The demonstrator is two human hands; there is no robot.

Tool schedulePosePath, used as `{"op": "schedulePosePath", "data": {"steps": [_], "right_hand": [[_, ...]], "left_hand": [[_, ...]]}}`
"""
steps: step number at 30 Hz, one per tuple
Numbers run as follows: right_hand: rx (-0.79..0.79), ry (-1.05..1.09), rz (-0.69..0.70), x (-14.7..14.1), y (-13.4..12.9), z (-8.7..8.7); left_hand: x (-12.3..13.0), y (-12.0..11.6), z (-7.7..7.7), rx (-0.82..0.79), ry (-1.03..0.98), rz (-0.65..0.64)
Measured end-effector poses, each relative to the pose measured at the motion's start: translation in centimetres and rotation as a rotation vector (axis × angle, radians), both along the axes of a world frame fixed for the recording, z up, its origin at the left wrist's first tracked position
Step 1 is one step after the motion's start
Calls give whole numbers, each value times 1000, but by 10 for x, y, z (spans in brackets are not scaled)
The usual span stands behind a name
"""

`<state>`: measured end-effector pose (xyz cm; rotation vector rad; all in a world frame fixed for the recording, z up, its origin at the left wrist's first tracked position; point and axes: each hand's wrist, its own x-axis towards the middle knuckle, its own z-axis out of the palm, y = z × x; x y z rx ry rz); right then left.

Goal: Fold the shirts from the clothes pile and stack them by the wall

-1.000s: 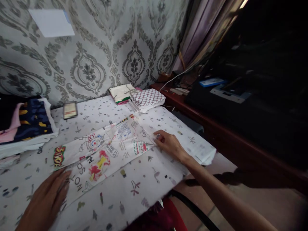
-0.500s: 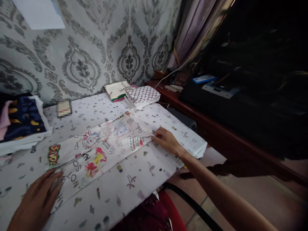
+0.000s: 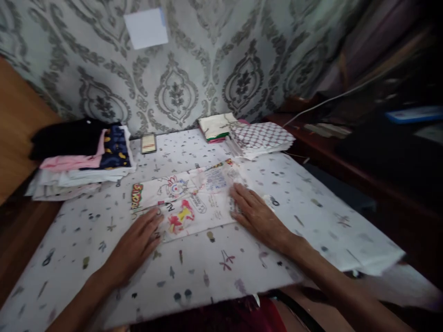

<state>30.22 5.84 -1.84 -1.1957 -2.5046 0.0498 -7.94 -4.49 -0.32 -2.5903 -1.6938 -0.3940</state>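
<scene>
A long folded piece of white cloth (image 3: 209, 210), covered with coloured drawings and handwriting, lies flat on the table before me. My left hand (image 3: 140, 235) rests its outstretched fingers on the near left part of the cloth, covering some of the lettering. Flat on the right end lies my right hand (image 3: 258, 216), fingers stretched out and palm down, hiding the print under it. Both hands press on the cloth without gripping it.
A patterned white tablecloth (image 3: 204, 272) covers the table. Folded clothes (image 3: 81, 157) are stacked at the back left, beside a small framed card (image 3: 148, 143). Folded checked cloth (image 3: 261, 138) and cream cloth (image 3: 216, 125) sit at the back right. A dark wooden cabinet (image 3: 320, 157) borders the right.
My right hand has let go of the cloth's pinched right corner and now lies flat on that end. The cloth's right end looks flatter. The view has swung left.
</scene>
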Motion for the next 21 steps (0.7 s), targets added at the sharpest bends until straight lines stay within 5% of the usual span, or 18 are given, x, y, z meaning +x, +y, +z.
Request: {"op": "schedulePosePath", "data": {"steps": [4,9,15,18,21], "right_hand": [[1,-41,-63,11,7,-20],[69,46,-39,-5,0,-7],[-55,27,500,-132,-38,27],[-11,-73,629,-196,-59,38],[12,-112,655,-230,-68,43]], "left_hand": [[-2,-6,8,-231,-78,4],[-25,9,37,-280,-465,185],[-74,96,37,-144,-552,418],[-86,135,26,-190,-436,469],[-90,152,20,-221,-396,440]]}}
